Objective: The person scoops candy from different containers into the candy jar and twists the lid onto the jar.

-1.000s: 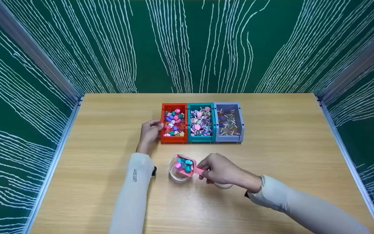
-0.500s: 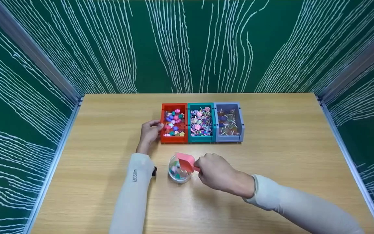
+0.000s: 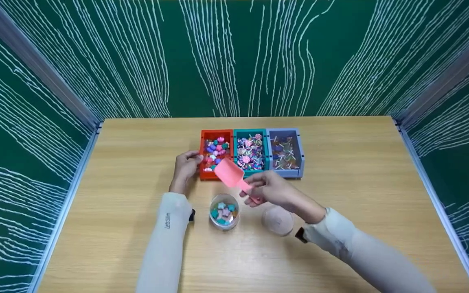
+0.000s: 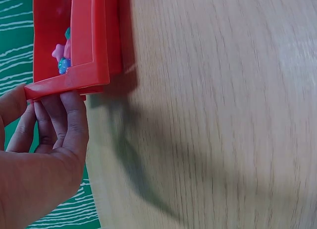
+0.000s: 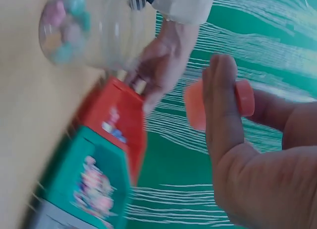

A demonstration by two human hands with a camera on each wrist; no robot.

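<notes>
My right hand (image 3: 273, 189) holds a small pink scoop (image 3: 229, 173) by its handle; its bowl shows no beads in it. The scoop hangs over the front of the red bin (image 3: 208, 175), which contains colourful star- and flower-like beads (image 3: 218, 146). With thumb at the rim and fingers against the outside, my left hand (image 4: 44, 140) grips the side wall of the red bin. A clear round jar (image 3: 224, 226) stands on the table below the scoop, with several teal, pink and orange pieces (image 5: 69, 26) at its bottom.
Joined to the red bin are a teal bin (image 3: 265, 140) of mixed colourful pieces and a grey-lilac bin (image 3: 301, 158) of small white-stemmed pieces. A round translucent lid (image 3: 278, 221) lies on the wooden table (image 3: 360, 183), under the right forearm. Green walls with white lines surround the table.
The right hand has tipped the scoop, and its beads have dropped into the jar. The scoop has then moved up and away toward the red bin. The left hand stays at the bin.
</notes>
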